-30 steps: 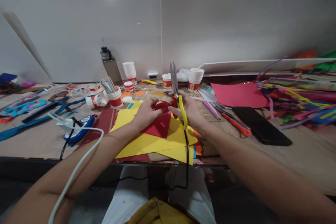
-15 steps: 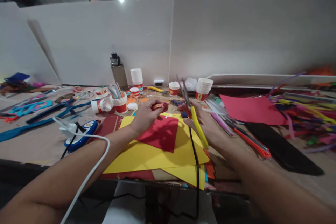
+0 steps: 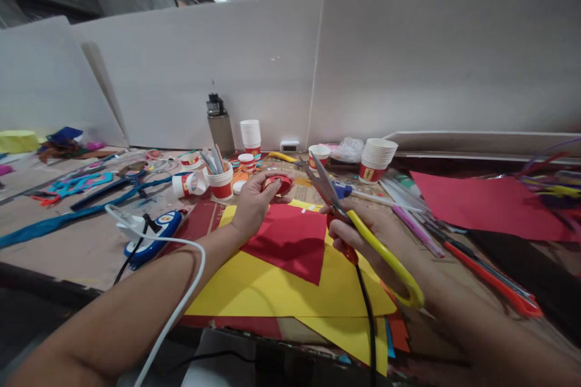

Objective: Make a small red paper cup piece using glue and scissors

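Note:
My left hand (image 3: 255,201) is closed on a small red ring-shaped piece (image 3: 278,184) with gold marks, perhaps a strip of a paper cup; its far side is hidden by my fingers. My right hand (image 3: 358,227) grips a pair of scissors (image 3: 333,196) with a yellow and a red handle loop. The blades are apart and point up and left, clear of the red piece. Below both hands, a red paper sheet (image 3: 290,242) with small white bits at its top edge lies on yellow sheets (image 3: 254,290).
Behind my left hand stand a paper cup holding sticks (image 3: 221,184) and a cup stack (image 3: 250,136). Another cup stack (image 3: 376,160) is at the back right. A blue-and-white power strip (image 3: 154,239) with cables lies left. A red utility knife (image 3: 494,278) lies right.
The view has turned left, so the table things sit farther right. The scissors have tilted leftward and appear larger and nearer. My left hand still holds the red piece.

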The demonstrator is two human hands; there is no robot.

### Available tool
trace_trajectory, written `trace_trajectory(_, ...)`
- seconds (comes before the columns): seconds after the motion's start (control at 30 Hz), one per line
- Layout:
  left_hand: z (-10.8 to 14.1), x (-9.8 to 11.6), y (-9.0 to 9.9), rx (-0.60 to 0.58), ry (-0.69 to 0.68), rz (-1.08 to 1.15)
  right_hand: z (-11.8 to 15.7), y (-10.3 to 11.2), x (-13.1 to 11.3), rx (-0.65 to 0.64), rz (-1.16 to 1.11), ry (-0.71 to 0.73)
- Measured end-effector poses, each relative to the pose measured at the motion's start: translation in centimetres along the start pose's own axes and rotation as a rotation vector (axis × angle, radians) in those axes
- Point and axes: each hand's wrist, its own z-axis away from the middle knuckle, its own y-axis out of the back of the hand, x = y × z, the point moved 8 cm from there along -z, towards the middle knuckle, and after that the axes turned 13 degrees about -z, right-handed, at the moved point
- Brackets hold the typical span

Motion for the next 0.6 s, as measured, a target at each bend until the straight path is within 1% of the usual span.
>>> trace_trajectory(0.13, 0.0, 0.1, 0.1, 0.018, -0.016, 0.055, 0.8, -0.9, 0.8, -0.012, -0.157, -0.174)
trace_trajectory(0.23, 0.1, 0.1, 0.0, 0.037, -0.018, 0.071, 1.4, -1.5, 1.3, -0.058, -0.189, -0.280)
trace_trajectory(0.37, 0.1, -0.2, -0.3, 0.028, -0.003, 0.067, 1.6, -1.9, 0.9, -0.179, -0.174, -0.285)
trace_trajectory(0.43, 0.1, -0.3, -0.5, 0.009, 0.006, 0.068, 1.5, -2.0, 0.6, -0.216, -0.161, -0.280)
trace_trajectory(0.6, 0.3, -0.2, -0.7, -0.008, 0.019, 0.085, 1.4, -2.1, 0.7, -0.227, -0.167, -0.295)
